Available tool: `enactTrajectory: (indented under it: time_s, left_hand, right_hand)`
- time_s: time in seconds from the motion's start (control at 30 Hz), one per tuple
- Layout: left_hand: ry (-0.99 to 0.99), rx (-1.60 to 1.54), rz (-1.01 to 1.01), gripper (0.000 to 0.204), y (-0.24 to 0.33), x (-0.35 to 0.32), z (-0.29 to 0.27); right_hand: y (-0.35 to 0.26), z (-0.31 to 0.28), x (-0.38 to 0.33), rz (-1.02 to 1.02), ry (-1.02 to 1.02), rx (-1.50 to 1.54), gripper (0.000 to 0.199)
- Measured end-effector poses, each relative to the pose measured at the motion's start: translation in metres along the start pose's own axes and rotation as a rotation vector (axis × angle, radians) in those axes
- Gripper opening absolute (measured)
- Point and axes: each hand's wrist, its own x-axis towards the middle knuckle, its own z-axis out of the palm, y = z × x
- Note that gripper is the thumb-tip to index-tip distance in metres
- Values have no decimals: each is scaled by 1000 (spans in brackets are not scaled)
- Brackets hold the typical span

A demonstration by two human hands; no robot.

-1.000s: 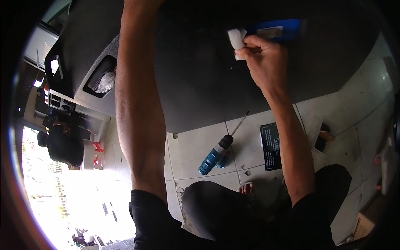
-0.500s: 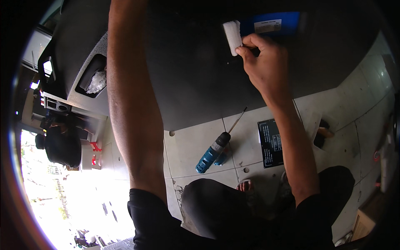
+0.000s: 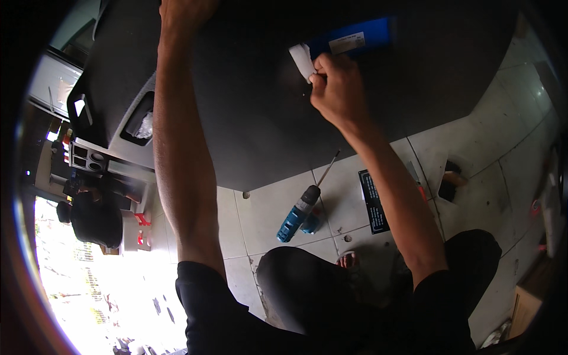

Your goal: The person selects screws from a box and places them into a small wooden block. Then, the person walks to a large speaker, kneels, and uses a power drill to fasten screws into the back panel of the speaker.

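White folded strip, cloth or paper (image 3: 301, 59), is pinched between the thumb and curled fingers of your right hand (image 3: 340, 86), its free end jutting up and left over the dark panel (image 3: 266, 124). Just to its right is a blue piece (image 3: 376, 34) with a pale label. Your left hand (image 3: 188, 13) is cut off at the upper edge, so whether its fingers grip anything cannot be told.

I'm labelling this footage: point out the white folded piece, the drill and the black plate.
White folded piece (image 3: 301, 60): head view, its exposed part.
Drill (image 3: 295, 218): head view, middle of its body.
Black plate (image 3: 373, 202): head view, its uncovered left part.
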Motion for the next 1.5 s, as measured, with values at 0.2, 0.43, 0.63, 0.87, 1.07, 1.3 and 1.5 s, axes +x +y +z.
enactTrajectory:
  time_s: [0.2, 0.43, 0.63, 0.87, 1.07, 1.3, 1.5]
  left_hand:
    - [20, 18, 19, 22, 1, -1, -11]
    - [101, -41, -58, 25, 21, -10, -17]
    - [93, -25, -67, 26, 9, -3, -17]
    - [38, -52, -80, 27, 5, -10, -6]
    - [88, -81, -128, 26, 14, -5, -9]
    - [48, -28, -124, 31, 14, -7, -24]
    - [27, -141, -252, 28, 15, -5, -14]
  right_hand:
    - [-15, -22, 20, 24, -142, 57, 16]
    - [-22, 2, 14, 34, 85, 10, 11]
    - [-31, 11, 25, 67, 149, -2, 7]
    - [-10, 0, 8, 86, 3, 79, 10]
    - [6, -12, 2, -50, -86, -42, 12]
    - [-1, 12, 2, -118, 91, -157, 11]
    - [2, 25, -1, -116, 156, -265, 11]
